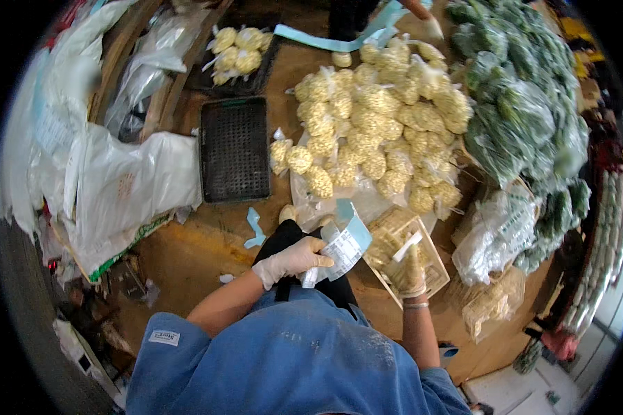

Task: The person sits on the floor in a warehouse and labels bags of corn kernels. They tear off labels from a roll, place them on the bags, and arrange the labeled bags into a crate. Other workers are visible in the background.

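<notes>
My left hand (297, 259), in a pale glove, grips a curled strip of printed labels (344, 250) with light blue backing. My right hand (411, 275), also gloved, is over a cream plastic basket (438, 270) at the right of my lap. A white label (407, 246) lies at its fingertips; whether the fingers pinch it is not clear. Clear plastic packaging (384, 228) fills part of the basket. Beyond it, many knotted clear bags of pale yellow pieces, perhaps peeled garlic cloves (374, 124), are heaped on a plastic sheet (301, 199).
A black plastic crate (234, 150) stands left of the heap, and another crate beyond holds several filled bags (239, 49). Bagged green vegetables (519, 93) are piled at right. White sacks (135, 171) lie at left. Another person's hand (432, 26) is at the top.
</notes>
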Motion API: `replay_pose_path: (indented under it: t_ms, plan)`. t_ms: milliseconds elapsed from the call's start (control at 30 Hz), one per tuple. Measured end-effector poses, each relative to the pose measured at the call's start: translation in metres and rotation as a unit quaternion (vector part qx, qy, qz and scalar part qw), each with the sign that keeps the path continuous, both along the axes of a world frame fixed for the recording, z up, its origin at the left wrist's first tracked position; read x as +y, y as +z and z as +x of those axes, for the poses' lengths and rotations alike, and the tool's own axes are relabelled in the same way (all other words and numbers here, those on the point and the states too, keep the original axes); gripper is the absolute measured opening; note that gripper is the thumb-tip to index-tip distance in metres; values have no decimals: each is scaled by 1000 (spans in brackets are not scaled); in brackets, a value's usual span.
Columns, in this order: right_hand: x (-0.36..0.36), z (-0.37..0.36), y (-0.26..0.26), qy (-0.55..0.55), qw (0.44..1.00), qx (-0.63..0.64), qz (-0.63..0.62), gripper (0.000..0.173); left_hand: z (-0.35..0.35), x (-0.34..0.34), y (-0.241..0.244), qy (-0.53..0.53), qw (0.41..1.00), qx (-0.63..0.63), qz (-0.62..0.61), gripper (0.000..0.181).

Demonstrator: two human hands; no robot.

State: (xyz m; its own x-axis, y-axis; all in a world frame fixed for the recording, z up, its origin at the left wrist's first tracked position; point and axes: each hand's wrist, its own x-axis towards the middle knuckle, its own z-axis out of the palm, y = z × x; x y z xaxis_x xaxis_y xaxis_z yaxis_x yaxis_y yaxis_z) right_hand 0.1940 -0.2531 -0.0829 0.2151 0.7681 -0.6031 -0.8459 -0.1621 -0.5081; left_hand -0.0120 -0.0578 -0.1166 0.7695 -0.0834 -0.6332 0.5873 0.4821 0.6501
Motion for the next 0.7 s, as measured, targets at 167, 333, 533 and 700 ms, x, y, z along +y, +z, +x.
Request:
replay_pose_path:
  t_ms: [167, 333, 533, 700]
  plan:
    - [43, 70, -157, 90, 980, -128, -119, 88, -29, 9, -58, 119, 991, 62, 11, 25]
    - [151, 86, -321, 288, 857, -388, -178, 46, -48, 16, -151, 55, 995, 87, -8, 24]
    - [292, 19, -491, 484, 540, -680, -111, 40, -65, 52, -270, -108, 993, -28, -36, 34]
    - [369, 21, -708, 289, 440, -849, 52, 35, -58, 96, -385, -94, 983, -160, -9, 31]
